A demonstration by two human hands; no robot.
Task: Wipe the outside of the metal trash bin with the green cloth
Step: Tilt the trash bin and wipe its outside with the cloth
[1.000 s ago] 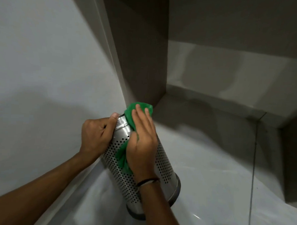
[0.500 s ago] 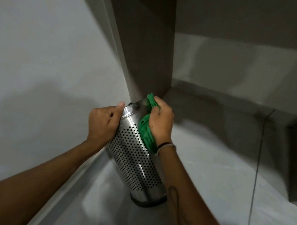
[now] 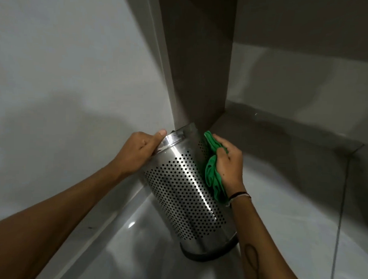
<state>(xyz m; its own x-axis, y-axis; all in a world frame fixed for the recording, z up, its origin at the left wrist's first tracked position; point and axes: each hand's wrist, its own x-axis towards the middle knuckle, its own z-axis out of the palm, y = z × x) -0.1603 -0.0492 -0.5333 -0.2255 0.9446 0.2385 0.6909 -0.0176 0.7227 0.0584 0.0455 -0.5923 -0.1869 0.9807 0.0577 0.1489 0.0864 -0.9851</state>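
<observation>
The right hand [image 3: 228, 161], clutching the cloth [image 3: 213, 173], has slid rightward; the left hand [image 3: 136, 150] grips the rim. The tilted bin [image 3: 187, 191] could slip.

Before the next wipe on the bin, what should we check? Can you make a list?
1. Left hand holds the bin by its rim: ok.
2. Right hand has the cloth in its grip: ok.
3. Cloth touches the bin's outside: ok, pressed on its right side.
4. Bin steady: cannot tell; it is tilted, its base on the floor.
5. Room to wipe downward: ok, the holed side below the cloth is bare.
6. Far side clean: cannot tell, hidden.
</observation>
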